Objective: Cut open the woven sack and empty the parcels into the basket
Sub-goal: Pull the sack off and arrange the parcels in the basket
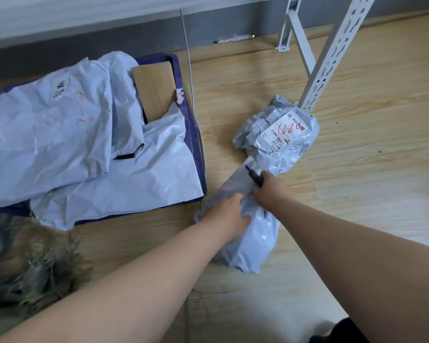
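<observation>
Wooden floor [357,194], grey wall [109,40].

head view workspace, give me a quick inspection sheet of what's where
surface: light wood-grain floor, parcels lying on it
job's things: flat dark blue basket at left holding large pale grey plastic mailers and a brown cardboard box; crumpled grey parcel with a red-marked label on the floor; long pale grey parcel under both hands
clutter: frayed dark fibrous material at lower left, blurred
grippers: left hand grips the long parcel; right hand holds a black pen-like tool
cables: thin grey cable beside the basket
surroundings: white perforated metal shelf frame, grey wall base
</observation>
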